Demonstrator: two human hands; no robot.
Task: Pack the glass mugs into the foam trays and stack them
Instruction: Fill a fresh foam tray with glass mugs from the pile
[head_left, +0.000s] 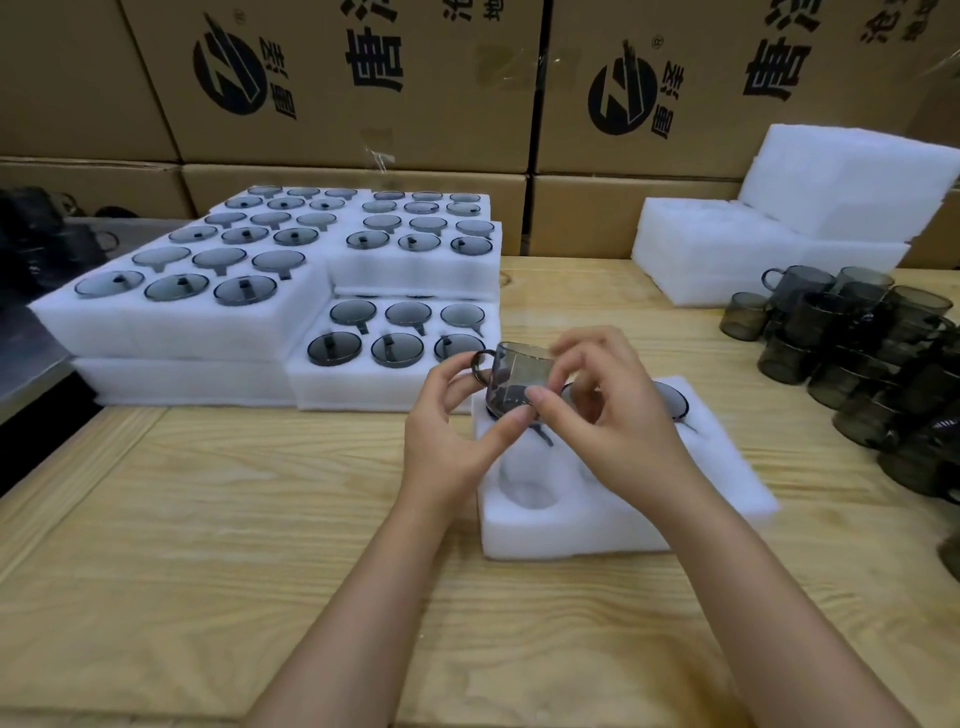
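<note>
Gripping the glass mug (514, 379) just above centre, the left hand (457, 441) curls its fingers round the handle side while the right hand (608, 421) pinches the body from the other side. Both are clenched on it, and the mug is tilted and held clear over the far-left corner of the foam tray (571, 530). At one o'clock of the hands a seated mug (674, 402) sits in that tray, half hidden behind the right knuckles, and an empty pocket (530, 486) gapes at six o'clock beneath the wrists. Over at ten o'clock, filled trays (176, 317) rise in white tiers with dark rims in rows, and the nearest filled tray (384, 382) sits just beside the working tray's far edge. At three o'clock loose mugs (872, 364) lie heaped on their sides, crowding the right flank. At one to two o'clock empty foam trays (769, 249) are stacked up. Cardboard boxes (363, 104) with black logos wall off twelve o'clock. Underneath it all is a pale, grained wooden table (208, 519). There is a dark shape (36, 244) at nine o'clock, but I cannot tell what it is.
</note>
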